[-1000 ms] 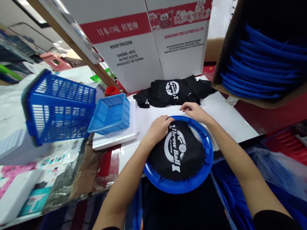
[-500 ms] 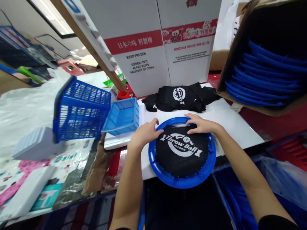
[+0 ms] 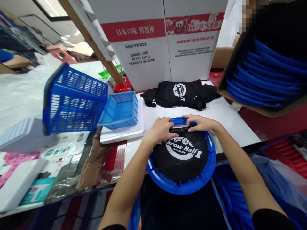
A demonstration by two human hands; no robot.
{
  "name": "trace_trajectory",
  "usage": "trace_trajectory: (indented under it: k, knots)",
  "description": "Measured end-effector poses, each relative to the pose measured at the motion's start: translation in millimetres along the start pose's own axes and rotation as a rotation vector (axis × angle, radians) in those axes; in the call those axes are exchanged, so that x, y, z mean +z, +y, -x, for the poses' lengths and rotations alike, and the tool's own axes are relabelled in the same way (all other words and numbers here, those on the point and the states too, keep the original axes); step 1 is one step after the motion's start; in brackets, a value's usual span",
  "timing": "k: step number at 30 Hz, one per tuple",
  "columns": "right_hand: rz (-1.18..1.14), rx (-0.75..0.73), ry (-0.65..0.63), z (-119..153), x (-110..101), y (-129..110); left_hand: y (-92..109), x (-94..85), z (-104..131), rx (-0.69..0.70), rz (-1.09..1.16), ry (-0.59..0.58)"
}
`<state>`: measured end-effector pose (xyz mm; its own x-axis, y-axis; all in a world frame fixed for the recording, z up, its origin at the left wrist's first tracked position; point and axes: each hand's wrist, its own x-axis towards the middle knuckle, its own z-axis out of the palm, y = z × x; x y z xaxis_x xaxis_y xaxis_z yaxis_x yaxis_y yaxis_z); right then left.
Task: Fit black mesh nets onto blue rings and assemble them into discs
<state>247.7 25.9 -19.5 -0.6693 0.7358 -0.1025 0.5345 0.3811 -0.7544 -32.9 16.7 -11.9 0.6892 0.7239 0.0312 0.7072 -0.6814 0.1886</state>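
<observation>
A blue plastic ring (image 3: 178, 188) sits at the table's front edge, tilted partly over it. Black mesh fabric (image 3: 182, 167) printed "Throw Ball" is stretched across it, attached along the near rim. At the far side a gap shows between the mesh's edge and the ring. My left hand (image 3: 164, 129) is closed at the far left of the ring, fingers curled over the rim and thumb on the mesh. To the right, my right hand (image 3: 201, 123) pinches the mesh's far edge, its fingers by the rim. The fingertips are partly hidden.
Behind the ring lie several black mesh pieces (image 3: 179, 94), before a white carton (image 3: 148, 60). A cardboard box (image 3: 225, 75) of blue rings (image 3: 259, 86) stands right. Left are a light-blue tray (image 3: 120, 110) and a blue basket (image 3: 76, 99). More blue parts (image 3: 230, 188) lie in a bag below right.
My left hand has moved right and up along the ring, from its left side to the far rim, and closed. My right hand stays at the far edge. The view has shifted slightly.
</observation>
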Motion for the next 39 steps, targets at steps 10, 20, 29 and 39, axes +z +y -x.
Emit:
trace_trajectory:
  k: [10, 20, 29, 39]
  knots:
    - [-0.098, 0.014, 0.250, -2, -3, -1, -25, -12.1, -1, -0.081, 0.379, 0.010]
    - [-0.145, 0.013, 0.353, -10, -1, 19, -34, -5.0, -8, -0.205, 0.634, 0.147]
    - [-0.144, -0.054, 0.326, -18, -8, 32, -41, 2.6, -10, -0.207, 0.866, 0.176]
    - [-0.166, -0.059, 0.295, -20, -10, 36, -42, 9.2, -10, -0.244, 0.856, 0.227]
